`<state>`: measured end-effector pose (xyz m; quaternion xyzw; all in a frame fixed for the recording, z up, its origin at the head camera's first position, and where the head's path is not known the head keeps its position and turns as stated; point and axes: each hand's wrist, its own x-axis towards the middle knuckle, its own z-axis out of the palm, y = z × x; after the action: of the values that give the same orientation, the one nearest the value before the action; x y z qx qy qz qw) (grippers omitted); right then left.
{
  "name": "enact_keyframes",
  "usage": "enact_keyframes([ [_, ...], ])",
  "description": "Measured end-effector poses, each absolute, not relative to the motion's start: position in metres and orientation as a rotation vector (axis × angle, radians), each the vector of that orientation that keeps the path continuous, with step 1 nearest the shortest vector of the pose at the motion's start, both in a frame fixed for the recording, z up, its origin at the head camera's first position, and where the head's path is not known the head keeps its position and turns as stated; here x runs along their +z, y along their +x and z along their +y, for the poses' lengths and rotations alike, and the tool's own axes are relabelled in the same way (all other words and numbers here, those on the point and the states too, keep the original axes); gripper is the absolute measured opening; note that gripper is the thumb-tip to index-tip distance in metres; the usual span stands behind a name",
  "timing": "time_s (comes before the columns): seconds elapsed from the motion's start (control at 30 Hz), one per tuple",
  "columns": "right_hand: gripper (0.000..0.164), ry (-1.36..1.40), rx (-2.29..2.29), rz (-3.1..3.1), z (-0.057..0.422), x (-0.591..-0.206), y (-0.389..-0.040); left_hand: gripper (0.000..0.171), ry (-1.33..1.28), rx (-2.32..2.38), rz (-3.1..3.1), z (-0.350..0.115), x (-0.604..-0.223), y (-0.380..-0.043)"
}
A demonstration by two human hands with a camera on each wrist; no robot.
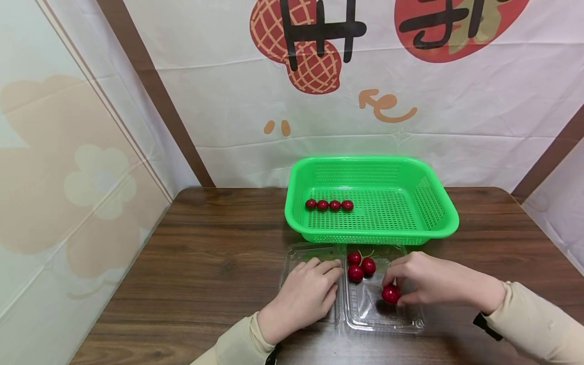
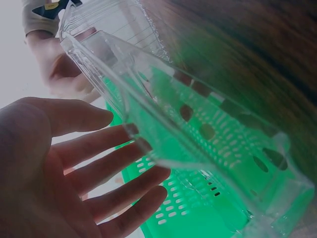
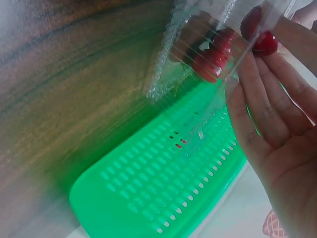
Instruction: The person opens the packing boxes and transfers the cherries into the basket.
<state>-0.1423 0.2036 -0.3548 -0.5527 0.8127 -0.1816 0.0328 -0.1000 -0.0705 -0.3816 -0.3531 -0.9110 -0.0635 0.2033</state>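
My right hand (image 1: 431, 280) pinches a shiny red cherry (image 1: 390, 294) between thumb and fingers, low over one half of a clear plastic clamshell box (image 1: 365, 306). Three more cherries (image 1: 355, 274), some with thin green stems, sit at the far left corner of that half. The left hand (image 1: 304, 296) rests over the box's other half (image 1: 304, 249), its fingertips at the middle fold. In the left wrist view, those fingers (image 2: 131, 186) are relaxed and nearly straight against the clear plastic edge.
Just behind the box stands a green perforated basket (image 1: 449, 225). Several cherries (image 1: 335, 205) lie in a row at its left inside. The brown wooden table (image 1: 219, 263) ends at a printed cloth backdrop (image 1: 228, 101).
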Motion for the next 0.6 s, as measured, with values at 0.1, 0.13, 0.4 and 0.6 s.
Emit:
enact_keyframes([
  [0.1,0.029,-1.695,-0.56,2.511,0.203,-0.352,-0.144,0.027,-0.985,-0.178,-2.542,-0.07,-0.381,-0.1],
  [0.13,0.029,-1.691,-0.561,2.512,0.203,-0.351,-0.144,0.027,-0.984,-0.179,-2.543,-0.07,-0.381,-0.1],
  [0.4,0.03,-1.684,-0.581,2.506,0.204,-0.345,-0.149,0.027,-0.984,-0.175,-2.542,-0.07,-0.382,-0.099],
  [0.6,0.031,-1.692,-0.585,2.523,0.203,-0.339,-0.153,0.027,-0.98,-0.174,-2.545,-0.07,-0.381,-0.099],
])
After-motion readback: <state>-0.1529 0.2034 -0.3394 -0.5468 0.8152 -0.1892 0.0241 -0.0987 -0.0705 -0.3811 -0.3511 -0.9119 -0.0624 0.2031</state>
